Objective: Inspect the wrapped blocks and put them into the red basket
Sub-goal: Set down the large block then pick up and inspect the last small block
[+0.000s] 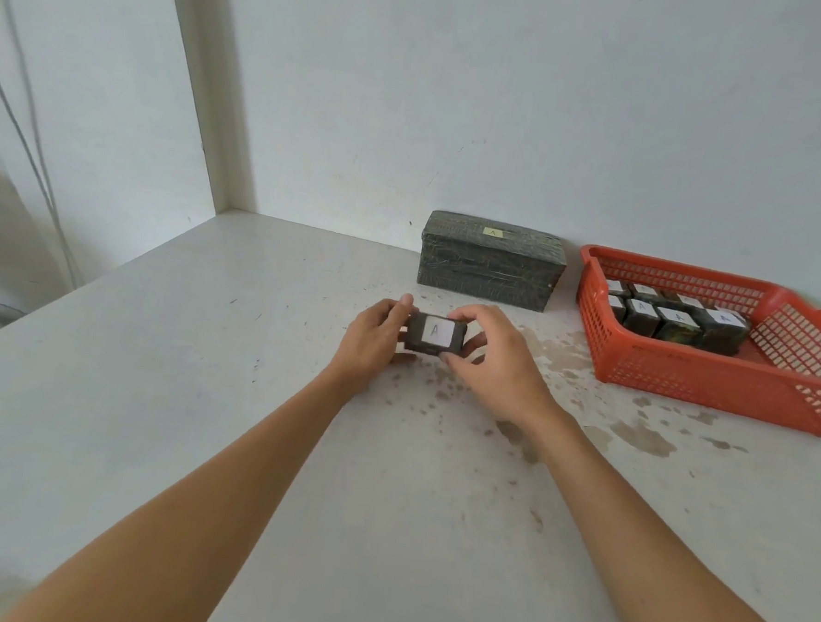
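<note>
Looks like the inspect step: left hand (373,339) and right hand (487,358) both pinch a small wrapped block (435,334) between their fingertips, label up. Next it needs carrying right of the fingers into the red basket (683,375), beside the others.

My left hand (373,339) and right hand (489,359) are both bare: no gloves, no rings, no bands noted on any visible finger. My wrists carry no watch, strap or bracelet. Both forearms are uncovered along their whole visible length, from wrist to the lower frame edge; no sleeve or cuff enters view. Fingernails appear short and unpainted where visible, though fine detail is soft. No tattoos, plasters or markings observed on either arm.
</note>
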